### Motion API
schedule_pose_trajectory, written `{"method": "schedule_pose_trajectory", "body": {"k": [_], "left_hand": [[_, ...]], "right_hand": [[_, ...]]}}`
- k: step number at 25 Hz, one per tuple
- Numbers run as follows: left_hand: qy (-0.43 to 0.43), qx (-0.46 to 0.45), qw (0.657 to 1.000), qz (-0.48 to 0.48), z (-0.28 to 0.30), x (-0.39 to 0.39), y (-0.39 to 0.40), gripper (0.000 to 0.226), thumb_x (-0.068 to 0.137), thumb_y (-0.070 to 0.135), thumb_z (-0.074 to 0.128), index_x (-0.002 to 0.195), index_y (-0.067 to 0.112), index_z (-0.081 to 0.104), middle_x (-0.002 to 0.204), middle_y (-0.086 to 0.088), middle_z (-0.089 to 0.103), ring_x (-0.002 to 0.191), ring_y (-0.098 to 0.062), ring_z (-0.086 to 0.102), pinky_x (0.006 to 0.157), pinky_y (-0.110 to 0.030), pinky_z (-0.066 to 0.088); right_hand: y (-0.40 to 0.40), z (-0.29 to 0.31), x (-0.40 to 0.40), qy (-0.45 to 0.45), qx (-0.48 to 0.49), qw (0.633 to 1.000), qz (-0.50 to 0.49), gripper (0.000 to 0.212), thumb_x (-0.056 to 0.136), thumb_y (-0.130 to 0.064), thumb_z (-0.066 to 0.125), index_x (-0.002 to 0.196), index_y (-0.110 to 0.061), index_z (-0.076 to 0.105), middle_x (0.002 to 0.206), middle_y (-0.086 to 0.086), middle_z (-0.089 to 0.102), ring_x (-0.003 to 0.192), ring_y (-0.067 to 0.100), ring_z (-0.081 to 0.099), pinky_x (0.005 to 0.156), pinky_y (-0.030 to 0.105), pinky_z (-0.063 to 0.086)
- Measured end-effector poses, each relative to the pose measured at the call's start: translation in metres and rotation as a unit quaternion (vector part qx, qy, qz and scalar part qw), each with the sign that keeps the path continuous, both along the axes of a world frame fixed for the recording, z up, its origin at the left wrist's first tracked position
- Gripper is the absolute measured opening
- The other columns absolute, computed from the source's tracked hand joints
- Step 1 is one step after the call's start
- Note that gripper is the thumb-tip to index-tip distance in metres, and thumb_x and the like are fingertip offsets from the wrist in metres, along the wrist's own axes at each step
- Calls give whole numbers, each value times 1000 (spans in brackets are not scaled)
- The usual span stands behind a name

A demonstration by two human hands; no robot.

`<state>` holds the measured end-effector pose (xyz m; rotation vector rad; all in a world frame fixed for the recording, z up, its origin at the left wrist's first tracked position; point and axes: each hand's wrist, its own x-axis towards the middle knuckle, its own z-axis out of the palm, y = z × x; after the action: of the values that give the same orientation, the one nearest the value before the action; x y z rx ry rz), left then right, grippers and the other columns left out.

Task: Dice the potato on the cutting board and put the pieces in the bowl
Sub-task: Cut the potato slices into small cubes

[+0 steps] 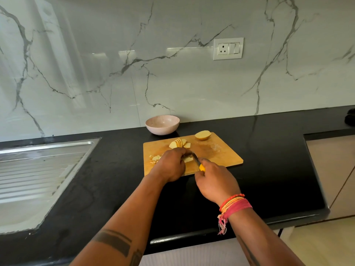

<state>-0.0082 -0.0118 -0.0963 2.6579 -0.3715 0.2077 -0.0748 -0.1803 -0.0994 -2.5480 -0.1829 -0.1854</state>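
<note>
A black counter [107, 169] runs along a white marble wall [172, 83], and a wooden cutting board [221, 152] lies on it. The left hand [169, 166] sits on the board with its fingers curled down over a pale potato piece [187, 159], holding it in place. The right hand [217, 181] is just beside the left hand, on its right – its fingers are wrapped round the yellow handle of a knife [197, 161]. The blade points away from the right hand toward the left hand's fingers and meets the potato piece there. Just past the left hand's knuckles lies a fan of potato slices [179, 143]. A few small cut bits [155, 158] lie right by the left side of the left hand. Farther off, beyond the right hand, 1 potato half [202, 135] rests near the far edge of the board. The pink bowl [162, 124] stands past the board, beyond the left hand, close to the wall. A metal sink tray [38, 169] is well off to the left of both hands.
</note>
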Motion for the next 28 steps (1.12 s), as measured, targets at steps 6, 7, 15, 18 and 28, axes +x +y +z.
{"method": "schedule_pose_trajectory", "body": {"k": [6,7,15,18,28], "left_hand": [[-33,64,995,63,-10,7,3,46,100,39,60,144,24,55,138,-2,56,126,-21,51,111,-39,43],[-34,64,996,60,-9,8,3,43,100,38,60,141,24,58,135,-2,57,123,-20,52,109,-38,44],[-34,45,998,41,-3,5,6,40,101,28,60,141,23,59,137,1,57,124,-18,52,109,-32,42],[-28,37,997,54,-4,4,8,43,100,33,62,141,23,59,132,0,58,118,-17,54,106,-32,45],[-26,44,997,64,-5,5,6,39,100,35,61,138,25,62,131,0,57,118,-17,54,101,-29,43]], "right_hand": [[3,2,1,11,-10,1000,-8,53,102,-39,47,155,-32,40,93,-8,66,84,15,64,68,34,56],[3,2,2,13,-17,1000,-7,53,103,-39,47,155,-32,40,94,-8,66,84,14,63,67,34,55],[5,-2,-2,-7,-60,998,6,55,103,-39,44,157,-35,36,82,-10,60,73,9,57,53,27,42],[6,-2,-3,1,-51,999,8,55,103,-38,43,157,-37,36,82,-10,59,73,9,57,54,29,46],[9,1,-4,-2,-43,999,23,55,103,-39,44,157,-37,36,86,-10,62,78,11,60,62,31,50]]}}
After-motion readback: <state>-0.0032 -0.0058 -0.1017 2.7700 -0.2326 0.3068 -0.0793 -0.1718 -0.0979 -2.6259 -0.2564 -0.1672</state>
